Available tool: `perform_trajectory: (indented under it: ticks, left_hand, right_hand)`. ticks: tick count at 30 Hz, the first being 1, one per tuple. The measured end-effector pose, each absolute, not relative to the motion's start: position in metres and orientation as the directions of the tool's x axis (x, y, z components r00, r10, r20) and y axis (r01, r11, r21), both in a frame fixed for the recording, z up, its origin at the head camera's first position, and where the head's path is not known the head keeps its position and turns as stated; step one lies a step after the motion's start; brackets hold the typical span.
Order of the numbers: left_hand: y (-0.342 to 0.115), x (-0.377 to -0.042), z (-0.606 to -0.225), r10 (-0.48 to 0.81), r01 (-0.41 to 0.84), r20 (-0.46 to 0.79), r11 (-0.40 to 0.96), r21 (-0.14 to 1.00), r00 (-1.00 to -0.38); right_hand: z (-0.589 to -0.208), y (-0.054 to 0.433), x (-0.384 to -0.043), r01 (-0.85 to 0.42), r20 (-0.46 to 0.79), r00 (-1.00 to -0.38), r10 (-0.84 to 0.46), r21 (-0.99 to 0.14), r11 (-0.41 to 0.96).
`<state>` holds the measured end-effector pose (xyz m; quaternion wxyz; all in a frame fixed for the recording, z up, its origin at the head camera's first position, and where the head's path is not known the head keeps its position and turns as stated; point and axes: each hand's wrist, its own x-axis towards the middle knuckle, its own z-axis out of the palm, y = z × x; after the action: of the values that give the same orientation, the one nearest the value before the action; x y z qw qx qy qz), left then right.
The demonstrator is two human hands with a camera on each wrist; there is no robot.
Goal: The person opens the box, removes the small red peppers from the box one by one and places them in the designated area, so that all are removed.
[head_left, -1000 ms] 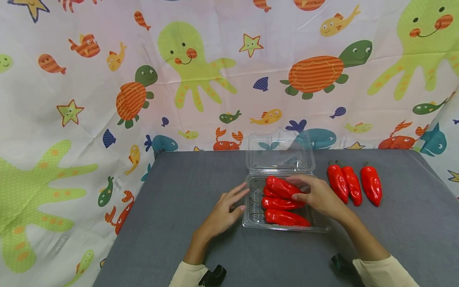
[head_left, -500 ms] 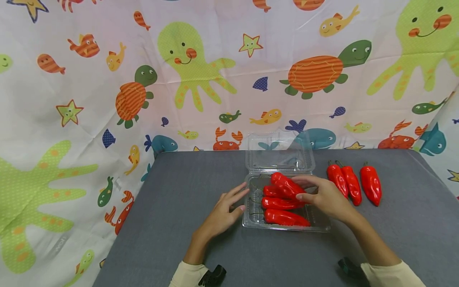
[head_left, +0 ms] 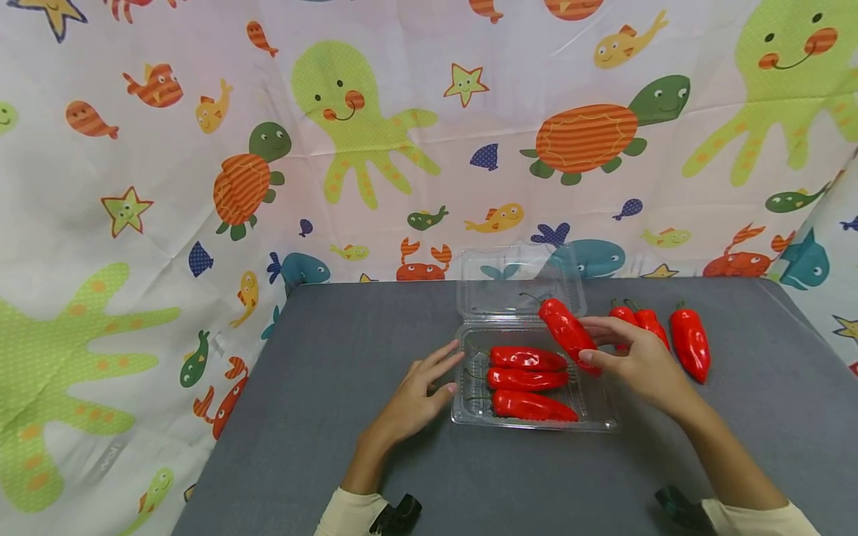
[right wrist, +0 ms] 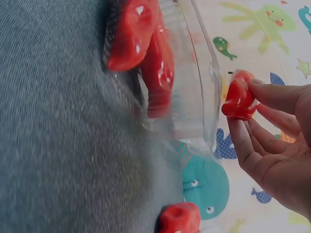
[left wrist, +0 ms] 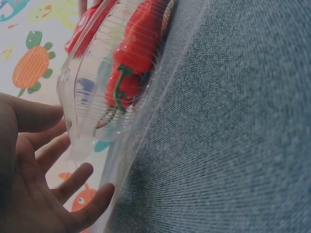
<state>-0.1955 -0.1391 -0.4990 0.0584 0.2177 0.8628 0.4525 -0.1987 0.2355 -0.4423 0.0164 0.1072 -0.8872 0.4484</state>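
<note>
A clear plastic clamshell box [head_left: 596, 417] lies with its lid [head_left: 479, 298] tipped back. Several red peppers are in view, and three of them, one being the front pepper [head_left: 535, 406], lie side by side in the box with stems to the left. My right hand [head_left: 643, 365] pinches another red pepper [head_left: 566, 331] between thumb and fingers, tilted above the box's right side; the right wrist view shows its tip [right wrist: 240, 97] in the grip. At the box's left edge my left hand [head_left: 417, 398] has its fingers extended, the fingertips [left wrist: 57, 119] at the plastic rim.
Three more red peppers, among them the rightmost pepper [head_left: 690, 346], lie on the grey tablecloth [head_left: 348, 342] to the right of the box; my right hand partly covers two. A sea-animal curtain [head_left: 395, 134] hangs behind the table and down its left side.
My right hand has lifted the top pepper off the others and carried it right, turning its stem end upward and away. My left hand stays at the box's edge.
</note>
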Motion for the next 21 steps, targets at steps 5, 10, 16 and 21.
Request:
perform_trajectory:
  ticks: [5,10,16,21]
  left_hand:
    - [-0.139,-0.196,-0.499,0.426,0.316,0.089,0.499,0.807,-0.901]
    - [-0.140,-0.195,-0.499,0.426,0.318,0.091,0.502,0.804,-0.900]
    - [-0.140,-0.194,-0.500,0.427,0.327,0.102,0.495,0.805,-0.899]
    - [-0.139,-0.195,-0.499,0.426,0.323,0.093,0.507,0.799,-0.900]
  right_hand:
    - [-0.442,0.245,-0.195,-0.192,0.146,-0.981,-0.126,-0.784,0.590]
    - [-0.444,0.256,-0.192,-0.176,0.160,-0.984,-0.080,-0.779,0.602]
    - [-0.446,0.270,-0.190,-0.145,0.166,-0.986,-0.024,-0.769,0.623]
    - [-0.448,0.286,-0.188,-0.119,0.176,-0.984,0.025,-0.754,0.646]
